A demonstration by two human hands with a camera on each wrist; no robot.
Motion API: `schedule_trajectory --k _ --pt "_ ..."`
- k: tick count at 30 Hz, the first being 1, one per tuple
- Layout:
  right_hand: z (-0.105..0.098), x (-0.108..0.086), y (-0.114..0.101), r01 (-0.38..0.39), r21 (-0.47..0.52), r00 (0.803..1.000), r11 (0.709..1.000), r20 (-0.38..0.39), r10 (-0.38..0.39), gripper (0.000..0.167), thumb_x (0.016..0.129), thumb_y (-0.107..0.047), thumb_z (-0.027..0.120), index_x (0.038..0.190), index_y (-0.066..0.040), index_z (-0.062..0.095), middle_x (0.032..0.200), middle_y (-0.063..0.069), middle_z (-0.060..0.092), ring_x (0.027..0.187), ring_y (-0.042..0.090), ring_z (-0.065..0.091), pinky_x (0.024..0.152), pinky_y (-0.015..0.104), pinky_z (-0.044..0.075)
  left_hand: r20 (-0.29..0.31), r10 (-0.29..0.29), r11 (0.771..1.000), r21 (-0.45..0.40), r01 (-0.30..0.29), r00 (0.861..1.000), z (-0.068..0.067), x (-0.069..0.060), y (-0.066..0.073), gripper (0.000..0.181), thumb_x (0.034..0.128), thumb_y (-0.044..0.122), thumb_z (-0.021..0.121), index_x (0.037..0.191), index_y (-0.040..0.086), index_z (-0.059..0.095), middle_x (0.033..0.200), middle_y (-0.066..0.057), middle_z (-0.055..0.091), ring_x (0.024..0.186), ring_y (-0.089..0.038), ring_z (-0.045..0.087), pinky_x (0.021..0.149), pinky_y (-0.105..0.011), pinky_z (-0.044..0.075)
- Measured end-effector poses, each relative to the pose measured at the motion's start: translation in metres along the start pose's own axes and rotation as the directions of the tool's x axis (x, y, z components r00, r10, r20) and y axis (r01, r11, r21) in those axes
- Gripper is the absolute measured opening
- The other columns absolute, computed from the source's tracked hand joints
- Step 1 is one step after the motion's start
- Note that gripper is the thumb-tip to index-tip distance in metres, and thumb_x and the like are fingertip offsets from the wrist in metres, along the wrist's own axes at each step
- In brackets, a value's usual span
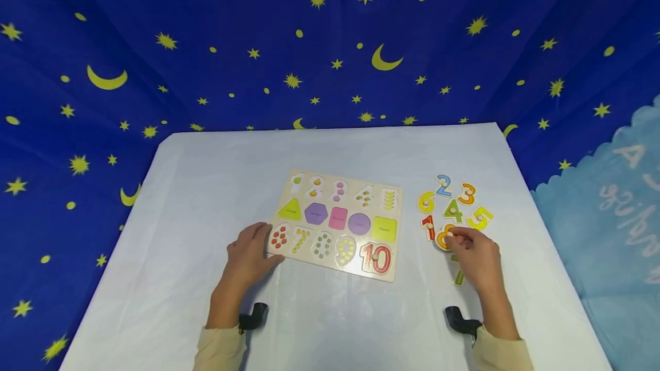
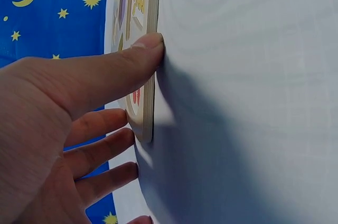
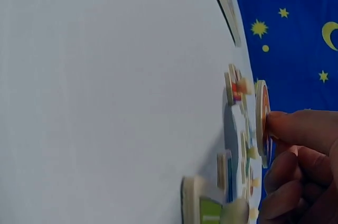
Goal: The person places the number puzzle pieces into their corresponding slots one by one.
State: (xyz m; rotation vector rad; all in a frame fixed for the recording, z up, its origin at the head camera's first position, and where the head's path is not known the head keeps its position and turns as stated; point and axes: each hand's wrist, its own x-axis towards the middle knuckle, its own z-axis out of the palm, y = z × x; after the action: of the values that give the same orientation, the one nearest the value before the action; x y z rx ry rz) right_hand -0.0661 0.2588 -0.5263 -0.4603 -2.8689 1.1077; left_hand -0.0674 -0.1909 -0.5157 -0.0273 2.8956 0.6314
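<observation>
A wooden number puzzle board (image 1: 330,256) lies on the table between the hands. My left hand (image 1: 250,253) rests at its lower left corner. In the left wrist view the thumb (image 2: 119,73) lies along the front edge, and the other fingers spread beside the left side. My right hand (image 1: 476,256) pinches an orange number piece (image 1: 443,239) that looks like an 8, raised above the table in the right wrist view. Around that hand lie a red 1 (image 1: 428,228), a green 4 (image 1: 452,211) and a green 7 (image 1: 458,276), partly hidden by the hand.
A red 10 (image 1: 376,259) sits in the board's lower right recess. Farther back lie a blue 2 (image 1: 443,185), an orange 3 (image 1: 467,193), a yellow 6 (image 1: 426,202) and a yellow 5 (image 1: 480,218). A blue curtain (image 1: 330,73) with stars hangs behind the white table (image 1: 227,170).
</observation>
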Motion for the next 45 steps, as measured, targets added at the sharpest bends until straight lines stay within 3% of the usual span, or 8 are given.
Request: schedule_trajectory --k 14,24,31,45 --pt "0.017 -0.003 -0.011 0.125 0.019 0.992 0.992 0.004 -0.125 0.023 0.087 -0.017 0.071 0.104 -0.003 0.070 0.081 0.004 0.061 0.071 0.018 0.052 0.056 0.021 0.043 0.010 -0.017 1.000 -0.007 0.017 1.000 0.000 0.000 -0.001 0.081 0.0728 0.027 0.085 0.139 -0.001 0.047 0.143 -0.018 0.040 0.134 -0.036 0.031 0.099 -0.064 0.025" --pt "0.027 -0.005 -0.021 0.156 0.041 0.987 0.987 0.022 -0.157 0.022 0.085 -0.016 0.073 0.103 -0.004 0.071 0.079 0.002 0.061 0.070 0.017 0.053 0.056 0.022 0.043 0.012 -0.018 1.000 -0.022 0.019 1.000 -0.001 0.000 -0.001 0.081 0.0734 0.027 0.084 0.139 -0.001 0.046 0.143 -0.019 0.039 0.134 -0.037 0.030 0.098 -0.065 0.025" --pt "0.032 -0.007 -0.026 0.194 0.037 0.980 0.980 0.042 -0.196 0.022 0.083 -0.016 0.074 0.101 -0.004 0.071 0.077 0.001 0.060 0.068 0.016 0.052 0.055 0.023 0.043 0.008 -0.012 1.000 -0.007 0.012 1.000 0.000 0.002 -0.001 0.079 0.0724 0.027 0.085 0.138 0.000 0.048 0.139 -0.018 0.045 0.129 -0.037 0.037 0.096 -0.064 0.029" --pt "0.040 -0.011 -0.040 0.221 0.023 0.967 0.975 0.124 -0.222 0.022 0.081 -0.018 0.076 0.100 -0.008 0.072 0.077 -0.003 0.057 0.067 0.014 0.050 0.055 0.024 0.042 -0.018 -0.009 1.000 -0.016 0.009 1.000 0.002 0.001 0.000 0.078 0.0720 0.025 0.085 0.137 0.000 0.049 0.139 -0.018 0.046 0.128 -0.038 0.039 0.095 -0.065 0.031"
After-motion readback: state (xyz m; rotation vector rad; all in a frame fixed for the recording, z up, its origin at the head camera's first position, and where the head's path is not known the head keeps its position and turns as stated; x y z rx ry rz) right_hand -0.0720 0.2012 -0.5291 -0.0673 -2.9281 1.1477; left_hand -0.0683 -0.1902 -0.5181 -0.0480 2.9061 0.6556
